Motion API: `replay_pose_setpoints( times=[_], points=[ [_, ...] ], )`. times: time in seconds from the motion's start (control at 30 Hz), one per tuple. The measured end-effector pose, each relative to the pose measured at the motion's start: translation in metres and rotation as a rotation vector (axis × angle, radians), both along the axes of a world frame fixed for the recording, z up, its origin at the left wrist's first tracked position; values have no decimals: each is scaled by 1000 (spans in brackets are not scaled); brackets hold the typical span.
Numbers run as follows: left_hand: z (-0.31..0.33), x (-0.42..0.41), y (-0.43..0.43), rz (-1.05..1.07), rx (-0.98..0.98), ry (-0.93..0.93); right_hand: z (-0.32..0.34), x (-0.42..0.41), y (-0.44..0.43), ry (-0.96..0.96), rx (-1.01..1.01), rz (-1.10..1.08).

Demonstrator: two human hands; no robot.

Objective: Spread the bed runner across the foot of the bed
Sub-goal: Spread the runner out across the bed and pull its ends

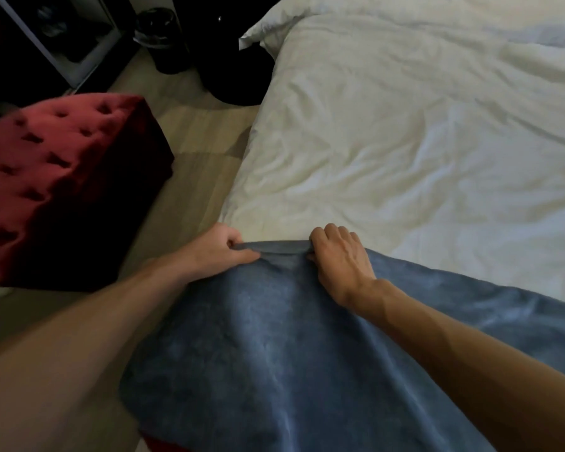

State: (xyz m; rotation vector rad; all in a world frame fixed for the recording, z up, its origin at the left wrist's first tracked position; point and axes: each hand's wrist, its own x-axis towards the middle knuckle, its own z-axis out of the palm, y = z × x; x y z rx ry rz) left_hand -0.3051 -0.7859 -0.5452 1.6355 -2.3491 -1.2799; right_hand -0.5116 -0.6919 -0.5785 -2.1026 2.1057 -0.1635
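With left hand [217, 247] and right hand [338, 256] both clenched on the blue bed runner's [274, 337] far hem, draw apart evenly across the white duvet [405, 141], keeping that edge straight.

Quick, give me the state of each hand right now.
Left hand: closed, fingers pinching the top edge of the blue bed runner.
Right hand: closed, gripping the same edge, near the left hand.

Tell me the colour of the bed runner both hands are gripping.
Plain dusty blue, no pattern; the bed runner shows best in the head view.
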Motion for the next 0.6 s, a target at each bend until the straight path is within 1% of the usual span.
replay_pose_setpoints(
  times=[0.1, 0.23, 0.37, 0.53, 0.6],
  points=[
    [0, -7, -14, 79, -49, 64, 1, -6, -12, 19, -28, -43],
    [-16, -10, -9, -9, -147, -40, -7, -12, -8, 51, 88, -69],
    [-24, 9, 1, -3, -145, -57, -13, -12, 0, 58, 157, -91],
    [-21, 39, 23, 75, -83, -31, 0, 18, 16, 54, 92, -101],
    [-19, 54, 31, 79, -119, -82, 8, 36, 21, 24, 76, -51]
  ],
)
